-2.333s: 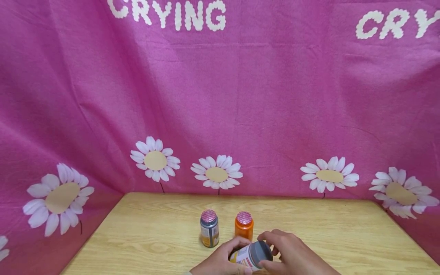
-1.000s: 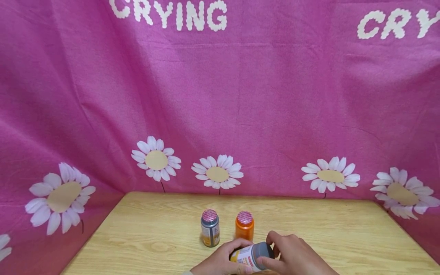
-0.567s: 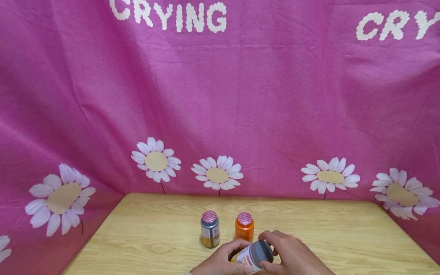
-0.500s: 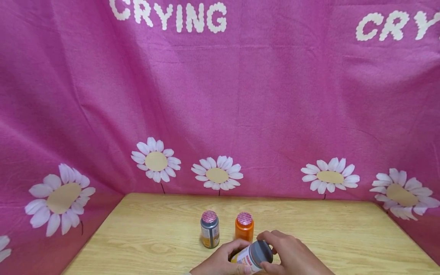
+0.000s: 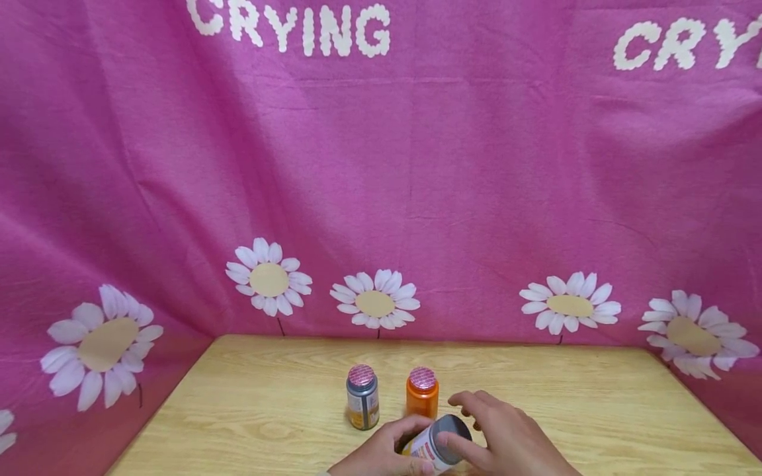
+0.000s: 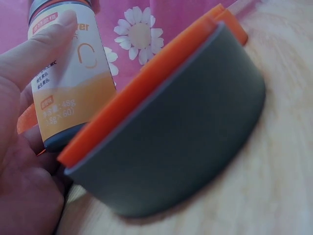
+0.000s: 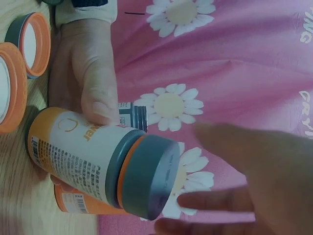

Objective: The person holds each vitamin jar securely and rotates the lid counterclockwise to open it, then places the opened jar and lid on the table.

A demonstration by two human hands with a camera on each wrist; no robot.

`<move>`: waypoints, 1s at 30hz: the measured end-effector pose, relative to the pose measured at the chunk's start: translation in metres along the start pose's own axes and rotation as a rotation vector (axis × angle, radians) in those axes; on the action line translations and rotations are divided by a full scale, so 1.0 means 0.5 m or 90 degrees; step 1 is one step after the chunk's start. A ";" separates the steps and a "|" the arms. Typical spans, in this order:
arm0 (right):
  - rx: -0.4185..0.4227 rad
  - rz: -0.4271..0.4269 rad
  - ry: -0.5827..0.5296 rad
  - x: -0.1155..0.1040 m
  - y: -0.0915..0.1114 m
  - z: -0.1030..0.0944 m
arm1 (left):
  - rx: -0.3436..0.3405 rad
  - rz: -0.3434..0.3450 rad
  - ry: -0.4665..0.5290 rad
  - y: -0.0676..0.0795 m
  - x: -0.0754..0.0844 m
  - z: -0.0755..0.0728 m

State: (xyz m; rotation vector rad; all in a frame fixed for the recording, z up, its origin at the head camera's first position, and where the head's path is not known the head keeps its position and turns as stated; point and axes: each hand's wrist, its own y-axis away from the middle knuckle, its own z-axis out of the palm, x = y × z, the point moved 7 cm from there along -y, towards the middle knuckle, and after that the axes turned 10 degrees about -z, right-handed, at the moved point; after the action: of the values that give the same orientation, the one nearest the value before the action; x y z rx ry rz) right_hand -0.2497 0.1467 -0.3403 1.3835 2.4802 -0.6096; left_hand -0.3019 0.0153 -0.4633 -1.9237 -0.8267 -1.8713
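Note:
My left hand (image 5: pixel 387 453) grips a tilted vitamin bottle (image 5: pixel 424 449) with a white and yellow label. Its dark grey-green cap (image 7: pixel 149 176), with an orange band below, sits on the bottle and points up to the right. Beside that cap is my right hand (image 5: pixel 512 439), fingers spread and lifted off it; in the right wrist view a gap shows between the fingertips and the cap. From the head, the right thumb overlaps the cap. The left thumb (image 7: pixel 101 105) lies along the label in the right wrist view.
Behind the hands stand an uncapped grey bottle (image 5: pixel 362 404) and an uncapped orange bottle (image 5: pixel 422 398), both with pink foil seals. A loose dark cap with orange inner rim (image 6: pixel 171 132) lies on the wooden table (image 5: pixel 250 396). A pink daisy-print cloth (image 5: pixel 464 198) hangs behind.
My right hand's fingers have come off the bottle's cap after gripping and turning it. The bottle stays in my left hand, its tilt shifting slightly. The two standing bottles have not moved.

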 end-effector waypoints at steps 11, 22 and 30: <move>0.008 0.105 0.064 0.021 0.003 0.008 | 0.007 0.009 -0.022 0.001 0.001 0.000; -0.014 0.092 0.008 0.023 -0.003 0.017 | 0.000 0.033 -0.039 0.000 0.008 0.004; -0.057 0.010 -0.090 0.014 -0.006 0.024 | 0.006 0.011 -0.031 0.000 0.003 0.004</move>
State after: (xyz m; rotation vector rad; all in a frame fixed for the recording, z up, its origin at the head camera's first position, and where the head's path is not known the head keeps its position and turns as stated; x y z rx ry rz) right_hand -0.2560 0.1451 -0.3528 1.2789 2.3535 -0.5658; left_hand -0.3005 0.0166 -0.4621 -1.9711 -0.8293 -1.8141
